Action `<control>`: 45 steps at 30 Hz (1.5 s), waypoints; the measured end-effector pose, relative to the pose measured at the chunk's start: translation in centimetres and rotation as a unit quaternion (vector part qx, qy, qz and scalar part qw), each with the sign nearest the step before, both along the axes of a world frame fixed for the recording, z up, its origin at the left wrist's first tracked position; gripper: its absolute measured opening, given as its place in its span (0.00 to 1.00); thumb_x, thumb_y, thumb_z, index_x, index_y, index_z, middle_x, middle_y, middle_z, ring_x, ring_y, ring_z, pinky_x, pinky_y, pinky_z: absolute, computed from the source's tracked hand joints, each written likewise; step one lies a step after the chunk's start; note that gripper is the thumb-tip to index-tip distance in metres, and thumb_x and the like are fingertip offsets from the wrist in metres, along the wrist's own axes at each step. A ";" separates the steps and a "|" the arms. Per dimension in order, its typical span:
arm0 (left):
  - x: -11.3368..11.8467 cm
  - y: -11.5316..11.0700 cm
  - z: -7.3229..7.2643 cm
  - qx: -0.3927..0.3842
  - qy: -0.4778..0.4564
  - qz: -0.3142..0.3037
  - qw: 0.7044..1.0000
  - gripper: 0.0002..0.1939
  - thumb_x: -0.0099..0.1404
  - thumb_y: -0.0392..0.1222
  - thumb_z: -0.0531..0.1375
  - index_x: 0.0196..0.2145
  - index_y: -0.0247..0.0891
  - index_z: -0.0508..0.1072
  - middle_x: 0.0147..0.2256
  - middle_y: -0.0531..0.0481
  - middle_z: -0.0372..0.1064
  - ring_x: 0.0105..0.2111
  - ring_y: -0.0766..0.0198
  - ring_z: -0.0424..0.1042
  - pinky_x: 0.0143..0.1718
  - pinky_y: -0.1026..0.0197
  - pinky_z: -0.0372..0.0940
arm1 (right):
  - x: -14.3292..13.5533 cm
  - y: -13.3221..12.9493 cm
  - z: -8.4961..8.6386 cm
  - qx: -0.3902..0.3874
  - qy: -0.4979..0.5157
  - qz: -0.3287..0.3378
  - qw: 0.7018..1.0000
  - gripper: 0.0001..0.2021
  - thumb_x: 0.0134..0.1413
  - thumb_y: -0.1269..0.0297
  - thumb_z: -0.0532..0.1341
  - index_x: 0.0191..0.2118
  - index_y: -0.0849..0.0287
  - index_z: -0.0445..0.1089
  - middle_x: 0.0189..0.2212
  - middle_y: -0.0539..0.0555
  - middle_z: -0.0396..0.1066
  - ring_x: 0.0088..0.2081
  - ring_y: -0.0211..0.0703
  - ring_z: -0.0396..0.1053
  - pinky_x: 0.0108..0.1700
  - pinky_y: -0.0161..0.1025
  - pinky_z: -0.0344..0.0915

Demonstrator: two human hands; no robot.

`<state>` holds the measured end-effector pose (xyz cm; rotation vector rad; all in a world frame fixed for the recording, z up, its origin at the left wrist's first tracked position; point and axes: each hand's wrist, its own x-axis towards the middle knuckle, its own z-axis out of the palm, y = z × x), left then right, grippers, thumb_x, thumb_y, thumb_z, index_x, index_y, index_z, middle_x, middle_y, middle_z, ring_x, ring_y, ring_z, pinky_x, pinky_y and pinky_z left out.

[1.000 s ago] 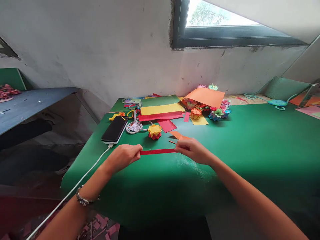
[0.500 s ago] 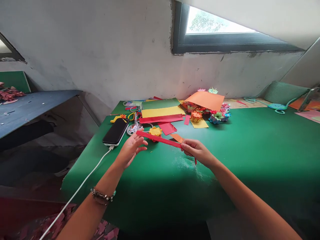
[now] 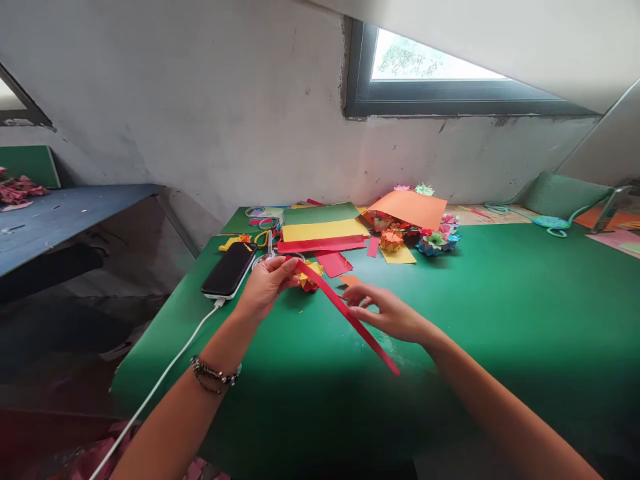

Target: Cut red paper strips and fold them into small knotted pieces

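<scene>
Over the middle of the green tabletop (image 3: 500, 293), a red paper strip (image 3: 327, 291) slants through the air between the person's two hands, its upper end toward the far left corner and its loose lower end toward the near edge. The left hand (image 3: 269, 285) grips the upper end between thumb and fingers. The right hand (image 3: 387, 315) is loosely curled, thumb and fingertips right at the strip's middle; whether they pinch it cannot be told. Just behind the strip, partly covered by it, sits a yellow-and-red paper ball (image 3: 307, 283). Near the left edge lies a black phone (image 3: 229, 270), with a white cable (image 3: 173, 363) running from it past that edge. Toward the far edge are yellow-handled scissors (image 3: 261, 239), and to their right a green sheet (image 3: 320, 214), a yellow sheet (image 3: 323, 231) and a red folded paper (image 3: 325, 245). Farther right along the far edge, an orange sheet (image 3: 413, 208) rests over a cluster of paper flowers (image 3: 437, 242), with an orange paper ball (image 3: 391, 241) just in front.
</scene>
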<state>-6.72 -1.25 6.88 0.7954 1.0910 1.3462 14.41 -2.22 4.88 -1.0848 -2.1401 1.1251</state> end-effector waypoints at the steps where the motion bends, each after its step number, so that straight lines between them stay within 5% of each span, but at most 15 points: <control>1: 0.1 0.1 0.4 0.027 0.030 -0.020 0.999 0.11 0.40 0.40 0.68 0.18 0.31 0.70 0.13 0.58 0.64 0.13 0.78 0.61 0.16 0.75 0.60 | -0.3 0.1 0.5 0.036 0.017 -0.029 0.999 0.13 0.49 0.57 0.56 0.38 0.59 0.62 0.33 0.53 0.65 0.33 0.37 0.62 0.35 0.37 0.61; 7: 0.9 0.4 2.8 0.162 0.228 -0.076 0.957 0.12 0.45 0.44 0.64 0.18 0.32 0.70 0.14 0.57 0.63 0.15 0.74 0.62 0.18 0.72 0.58 | -3.0 0.9 3.5 0.153 0.044 -0.058 0.986 0.11 0.44 0.63 0.61 0.35 0.59 0.61 0.26 0.47 0.65 0.22 0.30 0.57 0.24 0.31 0.55; 10: 1.1 0.4 3.3 0.183 0.227 -0.067 0.954 0.10 0.47 0.44 0.63 0.22 0.33 0.70 0.16 0.56 0.64 0.16 0.74 0.63 0.19 0.71 0.60 | -4.0 1.1 4.2 0.159 0.027 -0.055 0.985 0.02 0.46 0.68 0.59 0.27 0.60 0.63 0.19 0.44 0.63 0.19 0.29 0.53 0.22 0.30 0.50; 13: 1.1 0.4 3.2 0.189 0.163 -0.073 0.966 0.11 0.47 0.44 0.63 0.27 0.34 0.71 0.19 0.57 0.65 0.17 0.75 0.64 0.20 0.70 0.61 | -4.4 1.1 4.4 0.086 0.095 -0.021 0.992 0.09 0.50 0.68 0.55 0.22 0.61 0.62 0.17 0.45 0.63 0.19 0.28 0.55 0.22 0.29 0.51; 18: 1.2 0.2 2.7 0.192 0.049 -0.170 0.965 0.16 0.48 0.46 0.62 0.35 0.36 0.72 0.15 0.59 0.62 0.16 0.73 0.63 0.19 0.69 0.60 | -4.6 1.1 3.7 -0.122 0.229 0.079 0.962 0.12 0.52 0.60 0.54 0.24 0.62 0.64 0.13 0.44 0.61 0.15 0.27 0.54 0.18 0.28 0.50; 22: 1.4 0.6 2.2 0.197 0.015 -0.183 0.963 0.13 0.46 0.46 0.64 0.29 0.36 0.71 0.14 0.59 0.59 0.15 0.75 0.60 0.16 0.71 0.55 | -4.8 1.1 2.5 -0.207 0.276 0.127 0.930 0.13 0.52 0.57 0.55 0.26 0.62 0.66 0.12 0.43 0.61 0.13 0.26 0.54 0.17 0.27 0.51; 30: 1.7 2.2 0.5 0.212 0.092 -0.142 0.962 0.15 0.45 0.47 0.65 0.26 0.35 0.68 0.16 0.59 0.60 0.17 0.75 0.58 0.18 0.71 0.55 | -4.8 1.8 1.9 -0.125 0.267 0.009 0.956 0.11 0.45 0.58 0.61 0.28 0.62 0.65 0.18 0.45 0.66 0.20 0.29 0.64 0.25 0.29 0.61; 45: 2.3 5.6 -3.3 0.172 0.129 -0.125 0.969 0.17 0.46 0.52 0.62 0.26 0.34 0.68 0.16 0.59 0.58 0.18 0.73 0.59 0.19 0.70 0.54 | -3.3 5.7 -1.4 -0.175 0.220 0.035 0.959 0.23 0.45 0.45 0.56 0.34 0.65 0.68 0.21 0.50 0.70 0.21 0.33 0.67 0.27 0.33 0.63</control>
